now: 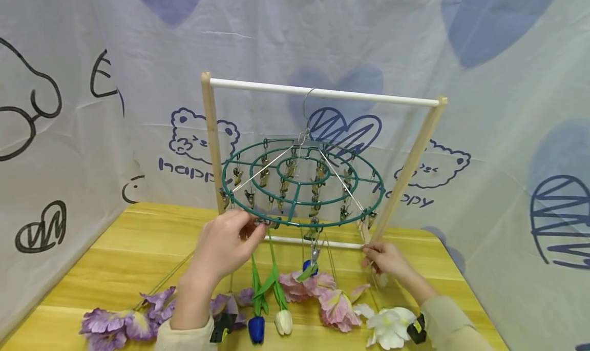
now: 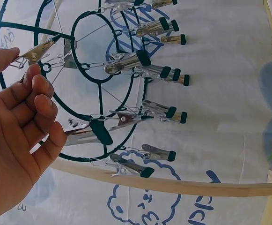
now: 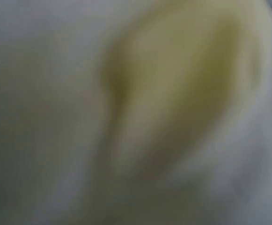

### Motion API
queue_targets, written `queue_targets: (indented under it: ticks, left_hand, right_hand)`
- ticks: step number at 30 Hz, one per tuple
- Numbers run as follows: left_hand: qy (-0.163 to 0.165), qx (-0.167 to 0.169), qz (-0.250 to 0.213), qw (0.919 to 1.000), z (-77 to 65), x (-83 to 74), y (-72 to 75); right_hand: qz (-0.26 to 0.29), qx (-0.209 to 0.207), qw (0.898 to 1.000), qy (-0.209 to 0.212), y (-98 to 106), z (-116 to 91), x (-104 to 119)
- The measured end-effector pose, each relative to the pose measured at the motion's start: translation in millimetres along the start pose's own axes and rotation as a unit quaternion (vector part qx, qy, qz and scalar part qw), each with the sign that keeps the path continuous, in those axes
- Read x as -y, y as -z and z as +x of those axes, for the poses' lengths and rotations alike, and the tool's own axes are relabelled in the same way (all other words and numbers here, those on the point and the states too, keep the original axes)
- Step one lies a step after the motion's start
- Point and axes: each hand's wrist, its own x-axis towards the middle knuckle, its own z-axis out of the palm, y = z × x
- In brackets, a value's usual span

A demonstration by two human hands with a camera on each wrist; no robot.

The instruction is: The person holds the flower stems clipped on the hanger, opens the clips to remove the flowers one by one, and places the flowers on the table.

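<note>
My left hand [image 1: 226, 248] is at the near rim of a round green hanger [image 1: 295, 207]. In the left wrist view, its thumb and forefinger pinch the handles of a metal clip [image 2: 36, 52] with green tips. Low by the rack's right post, my right hand [image 1: 389, 263] pinches what looks like the thin stem of a white artificial flower [image 1: 391, 326]. Blurred pale petals [image 3: 182, 93] fill the right wrist view, so the right fingers are hidden there. A blue tulip [image 1: 310, 267] hangs head down from a front clip [image 1: 315, 251].
The hanger hooks over the white top bar [image 1: 369, 97] of a wooden rack [image 1: 407, 171]. On the yellow table [image 1: 152, 238] lie purple flowers [image 1: 110, 325], pink flowers [image 1: 338, 310], a blue tulip [image 1: 256, 330] and a white tulip [image 1: 283, 322]. Printed cloth [image 1: 258, 43] stands behind.
</note>
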Motion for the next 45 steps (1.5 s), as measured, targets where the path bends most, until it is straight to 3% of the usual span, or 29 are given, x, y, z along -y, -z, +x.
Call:
queue_targets:
  ticks: [10, 14, 20, 23, 26, 30, 36, 41, 45]
  left_hand:
    - [-0.030, 0.010, 0.002, 0.9995, 1.6, -7.4, -6.4]
    - [-0.048, 0.011, 0.011, 0.9987, 1.6, -12.4, -10.4]
    - [-0.057, 0.036, 0.008, 0.9977, 2.6, -21.7, -13.2]
    - [-0.048, 0.052, 0.007, 0.9974, 3.6, -23.9, -13.6]
    - [-0.048, 0.053, 0.011, 0.9974, 4.4, -23.6, -14.8]
    - [-0.057, 0.041, 0.000, 0.9975, 4.1, -22.3, -16.1]
    - [-0.038, 0.058, 0.010, 0.9975, 2.1, -26.4, -11.7]
    - [-0.006, 0.093, 0.036, 0.9950, -3.7, -35.5, 4.9]
    - [-0.016, 0.078, 0.017, 0.9967, -8.3, -42.3, 17.7]
  right_hand:
    - [0.035, 0.057, 0.998, -0.007, -15.4, 16.3, -16.2]
    - [0.083, 0.063, 0.994, -0.033, -20.7, 18.5, -19.4]
    - [0.105, 0.060, 0.992, -0.045, -19.8, 16.4, -20.8]
    - [0.077, 0.064, 0.994, -0.038, -14.4, 12.1, -17.6]
    - [0.003, 0.064, 0.998, -0.017, -5.5, 5.8, -11.7]
    - [-0.084, 0.053, 0.995, 0.024, 8.3, -4.5, 0.7]
    - [-0.135, 0.003, 0.989, 0.062, 19.2, -21.9, 21.2]
    - [-0.137, -0.056, 0.985, 0.091, 18.2, -36.4, 37.5]
    - [-0.117, -0.106, 0.981, 0.115, 13.6, -53.0, 51.7]
